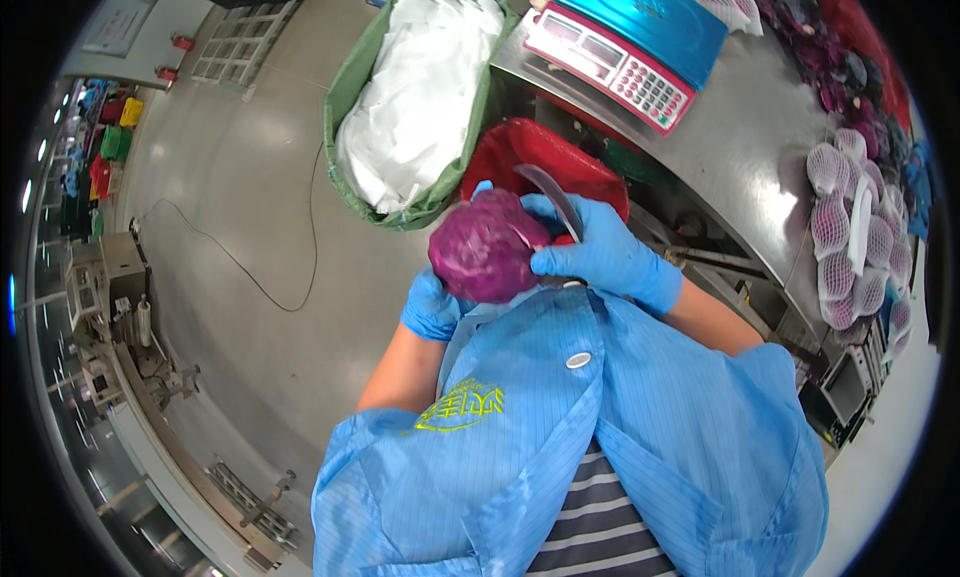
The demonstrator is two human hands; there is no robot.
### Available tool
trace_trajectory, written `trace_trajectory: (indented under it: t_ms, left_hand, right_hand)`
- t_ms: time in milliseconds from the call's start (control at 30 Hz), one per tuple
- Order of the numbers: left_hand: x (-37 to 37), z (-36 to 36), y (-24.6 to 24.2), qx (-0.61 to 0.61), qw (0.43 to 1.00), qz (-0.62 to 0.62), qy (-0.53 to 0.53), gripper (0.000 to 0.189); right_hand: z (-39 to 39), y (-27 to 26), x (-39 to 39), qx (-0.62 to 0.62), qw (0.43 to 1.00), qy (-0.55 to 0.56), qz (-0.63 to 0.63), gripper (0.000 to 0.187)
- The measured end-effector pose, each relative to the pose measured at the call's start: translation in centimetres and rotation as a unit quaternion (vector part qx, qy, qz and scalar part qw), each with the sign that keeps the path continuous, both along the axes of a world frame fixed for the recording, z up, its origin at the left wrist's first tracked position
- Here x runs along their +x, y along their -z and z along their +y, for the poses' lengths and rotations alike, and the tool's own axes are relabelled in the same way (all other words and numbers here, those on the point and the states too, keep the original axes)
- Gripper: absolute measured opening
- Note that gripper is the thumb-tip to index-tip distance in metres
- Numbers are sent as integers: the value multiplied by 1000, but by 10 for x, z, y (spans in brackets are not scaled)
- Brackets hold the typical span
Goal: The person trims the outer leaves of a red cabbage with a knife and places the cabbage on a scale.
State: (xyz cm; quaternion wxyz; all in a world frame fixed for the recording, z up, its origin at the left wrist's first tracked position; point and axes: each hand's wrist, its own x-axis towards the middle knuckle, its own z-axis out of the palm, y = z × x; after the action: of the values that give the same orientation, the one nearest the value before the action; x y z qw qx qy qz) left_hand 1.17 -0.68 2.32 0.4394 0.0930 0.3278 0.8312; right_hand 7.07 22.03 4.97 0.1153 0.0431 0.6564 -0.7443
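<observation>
A purple cabbage (484, 247) is held up in front of my chest. My left hand (435, 303), in a blue glove, cups it from below and the left; most of those fingers are hidden behind it. My right hand (600, 243), also gloved in blue, grips a knife whose curved blade (551, 194) points up and to the left. The right thumb and fingers lie against the right side of the cabbage. Behind the hands is a red lined container (540, 145), partly covered by them.
A green woven sack (341, 126) of white netting sleeves (424, 89) stands on the floor beyond. On the steel table (720, 126) at right sit a digital scale (622, 44), net-wrapped cabbages (855, 232) and loose purple leaves (832, 59). A cable (307, 269) crosses the floor.
</observation>
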Motion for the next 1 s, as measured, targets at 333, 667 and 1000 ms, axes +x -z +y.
trace_trajectory:
  t_ms: [333, 667, 1000]
  left_hand:
    - [-13, -28, 8, -48, 994, -25, 99, 132]
    - [-16, -3, -17, -163, 983, 20, 85, 95]
    - [-14, 3, -24, -179, 979, 55, 78, 104]
  right_hand:
    - [8, -23, 12, 174, 972, -150, 48, 77]
    - [11, -17, 24, 287, 944, -92, 135, 60]
    - [7, -19, 33, 494, 815, -11, 302, 57]
